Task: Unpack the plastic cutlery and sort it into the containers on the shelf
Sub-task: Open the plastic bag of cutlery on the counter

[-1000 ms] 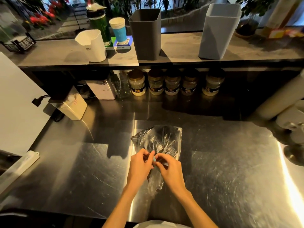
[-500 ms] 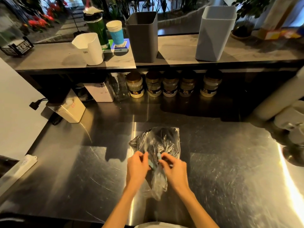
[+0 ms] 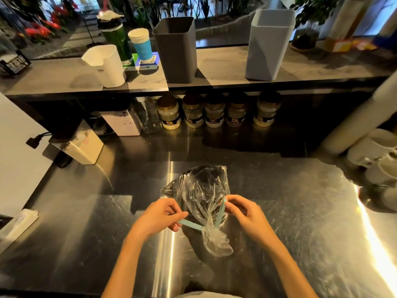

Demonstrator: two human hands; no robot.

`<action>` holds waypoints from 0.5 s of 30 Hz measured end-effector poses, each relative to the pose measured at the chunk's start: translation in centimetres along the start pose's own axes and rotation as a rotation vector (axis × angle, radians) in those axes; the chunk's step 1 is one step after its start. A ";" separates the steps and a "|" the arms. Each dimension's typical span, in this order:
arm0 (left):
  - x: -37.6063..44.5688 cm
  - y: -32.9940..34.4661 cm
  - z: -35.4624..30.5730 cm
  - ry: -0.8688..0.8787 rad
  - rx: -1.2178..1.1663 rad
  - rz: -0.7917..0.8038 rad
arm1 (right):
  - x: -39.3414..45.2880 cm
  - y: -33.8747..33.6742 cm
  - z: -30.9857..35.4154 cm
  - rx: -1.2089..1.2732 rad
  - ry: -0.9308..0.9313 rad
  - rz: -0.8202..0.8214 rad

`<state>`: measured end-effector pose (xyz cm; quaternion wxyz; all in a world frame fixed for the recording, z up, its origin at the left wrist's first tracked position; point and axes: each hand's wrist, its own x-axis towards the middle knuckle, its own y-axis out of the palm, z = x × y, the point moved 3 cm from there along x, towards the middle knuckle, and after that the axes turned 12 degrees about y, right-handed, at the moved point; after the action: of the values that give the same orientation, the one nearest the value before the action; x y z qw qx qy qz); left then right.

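Between the left hand (image 3: 156, 216) and right hand (image 3: 242, 211), each pinching a tie (image 3: 191, 224) end, the bag (image 3: 204, 190) neck stays cinched; pull evenly outward.

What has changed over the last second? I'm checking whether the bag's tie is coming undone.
The left hand and right hand, earlier pressed together at the neck of the clear bag, have pulled apart sideways. Each now pinches one end of the pale blue tie, drawn out into a V that meets at the neck, so it looks loosened but not off. The bag lies where it was on the steel counter, unopened.
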<state>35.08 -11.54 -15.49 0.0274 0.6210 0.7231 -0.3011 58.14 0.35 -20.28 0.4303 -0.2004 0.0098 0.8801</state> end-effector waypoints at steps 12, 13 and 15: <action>0.4 2.5 -0.1 0.049 0.359 0.389 | -0.4 1.0 -2.0 -0.019 0.177 0.034; 0.5 3.1 0.2 0.046 0.348 0.409 | -0.7 1.0 -2.4 -0.013 0.221 0.043; 0.5 3.8 0.4 0.060 0.294 0.392 | -1.3 0.8 -2.9 0.044 0.289 0.059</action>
<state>38.33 -11.10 -17.55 -0.0271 0.7554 0.5378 -0.3734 59.24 -1.61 -22.57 0.4027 -0.3152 0.0966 0.8539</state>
